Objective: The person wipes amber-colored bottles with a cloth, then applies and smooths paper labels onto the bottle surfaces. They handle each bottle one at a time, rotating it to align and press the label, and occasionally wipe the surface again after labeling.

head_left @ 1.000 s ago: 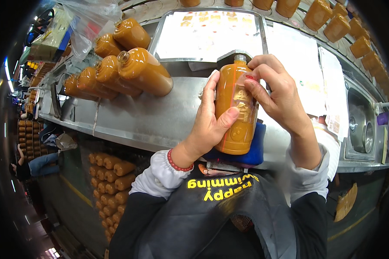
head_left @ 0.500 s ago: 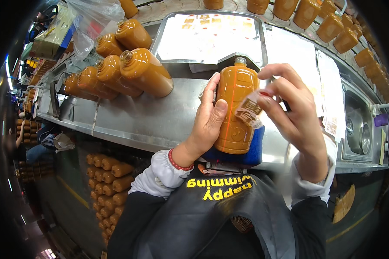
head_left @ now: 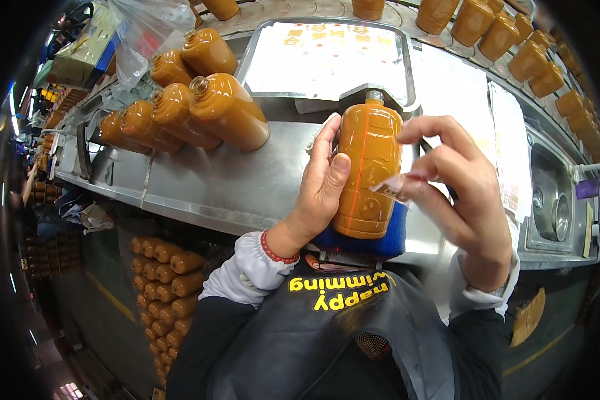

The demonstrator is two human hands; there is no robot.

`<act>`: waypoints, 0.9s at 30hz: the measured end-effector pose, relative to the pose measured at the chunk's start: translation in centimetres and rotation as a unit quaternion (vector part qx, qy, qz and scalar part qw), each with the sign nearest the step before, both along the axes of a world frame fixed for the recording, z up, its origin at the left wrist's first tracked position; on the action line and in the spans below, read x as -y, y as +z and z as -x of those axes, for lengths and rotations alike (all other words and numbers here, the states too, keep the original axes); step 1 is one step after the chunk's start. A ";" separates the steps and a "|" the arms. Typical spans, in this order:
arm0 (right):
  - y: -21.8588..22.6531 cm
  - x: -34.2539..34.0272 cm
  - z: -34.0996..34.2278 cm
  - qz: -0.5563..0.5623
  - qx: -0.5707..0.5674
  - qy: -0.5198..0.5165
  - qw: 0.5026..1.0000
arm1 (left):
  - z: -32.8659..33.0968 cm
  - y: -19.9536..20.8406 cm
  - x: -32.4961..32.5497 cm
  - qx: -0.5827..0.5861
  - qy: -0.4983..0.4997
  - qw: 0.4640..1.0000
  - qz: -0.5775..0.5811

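Observation:
A glossy caramel-brown bottle with a clear neck lies neck-away on a blue cloth-like pad. Down its front runs a thin red line of light. My left hand is closed along the bottle's left side, thumb on the front and fingers partly hidden behind. Between thumb and fingers of my right hand is a small thin decal, now seen nearly edge-on. It hovers over the lower right of the bottle's front; whether it touches the glass I cannot tell.
Several brown bottles stand left on the steel counter. Behind my bottle lies a metal tray with a white decal sheet. White papers and a sink are at right. More bottles line a curved conveyor behind.
The decal has turned from facing me to nearly edge-on. My right hand has shifted slightly right and down. Bottles on the conveyor have moved along; my left hand keeps its place.

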State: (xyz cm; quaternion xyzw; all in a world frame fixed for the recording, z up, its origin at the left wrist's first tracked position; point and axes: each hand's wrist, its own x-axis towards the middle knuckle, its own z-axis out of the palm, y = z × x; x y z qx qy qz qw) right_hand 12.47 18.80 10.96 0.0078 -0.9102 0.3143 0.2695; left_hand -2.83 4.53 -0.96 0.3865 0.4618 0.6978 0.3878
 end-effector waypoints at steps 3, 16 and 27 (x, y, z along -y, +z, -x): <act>-2.0 -1.3 1.0 0.017 0.014 -0.034 0.999 | 0.1 -0.3 -0.1 -0.029 -0.002 0.999 0.013; -5.7 -2.2 3.0 0.029 -0.028 -0.087 0.995 | 0.0 -0.4 0.1 -0.089 0.007 0.996 0.022; -6.2 -2.3 3.5 0.013 -0.063 -0.094 0.993 | -0.3 0.0 -0.4 -0.096 0.031 0.995 0.016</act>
